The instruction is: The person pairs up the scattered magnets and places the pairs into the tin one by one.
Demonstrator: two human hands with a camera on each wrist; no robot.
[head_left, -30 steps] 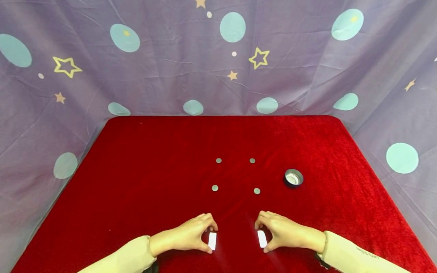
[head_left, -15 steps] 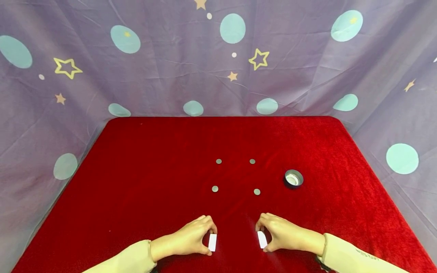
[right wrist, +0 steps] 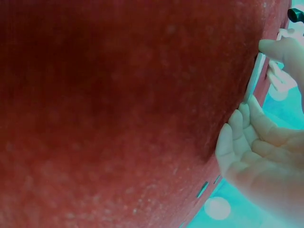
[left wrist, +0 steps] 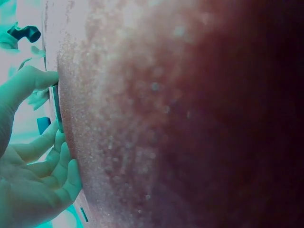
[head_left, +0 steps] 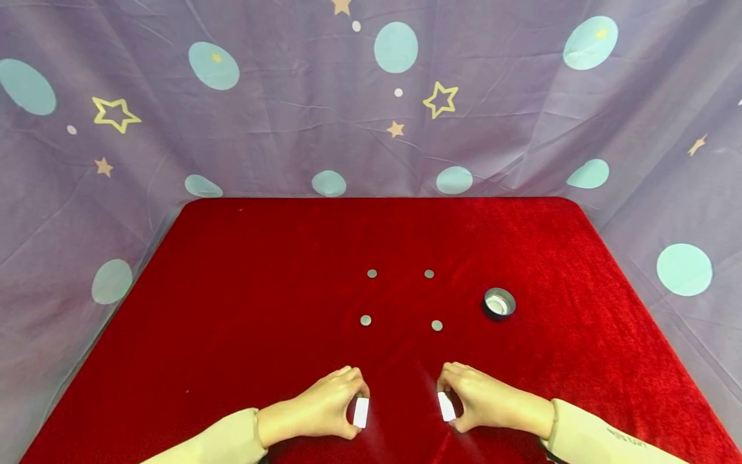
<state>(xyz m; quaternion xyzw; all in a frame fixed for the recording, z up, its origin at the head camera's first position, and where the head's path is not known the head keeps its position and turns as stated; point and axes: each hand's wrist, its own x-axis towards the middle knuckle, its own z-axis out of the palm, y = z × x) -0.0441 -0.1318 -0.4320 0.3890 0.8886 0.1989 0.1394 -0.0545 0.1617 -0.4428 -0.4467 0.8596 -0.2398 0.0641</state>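
Observation:
Near the front of the red-covered table my left hand [head_left: 324, 406] pinches a small white rectangular piece [head_left: 361, 412] end to end, thumb at its near end and fingers at its far end. To the right, my right hand [head_left: 493, 399] grips a matching white piece [head_left: 446, 406] in the same way, mirrored. The left wrist view shows the thin edge of the left piece [left wrist: 57, 107] close to the cloth, thumb and fingertips at its ends. In the right wrist view the right piece [right wrist: 255, 78] lies low against the cloth between thumb and fingers. A gap of red cloth separates the hands.
Beyond the hands several small grey discs, including a front left disc [head_left: 366, 320] and a front right disc [head_left: 437, 325], lie in a rough square. A dark round ring-like dish [head_left: 498, 303] with a pale inside stands right of them. A purple patterned curtain [head_left: 290, 129] encloses the table.
My right fingers have shifted slightly right, closer in on their piece. The left thumb has slid a little down and left. Both white pieces stay nearly in place.

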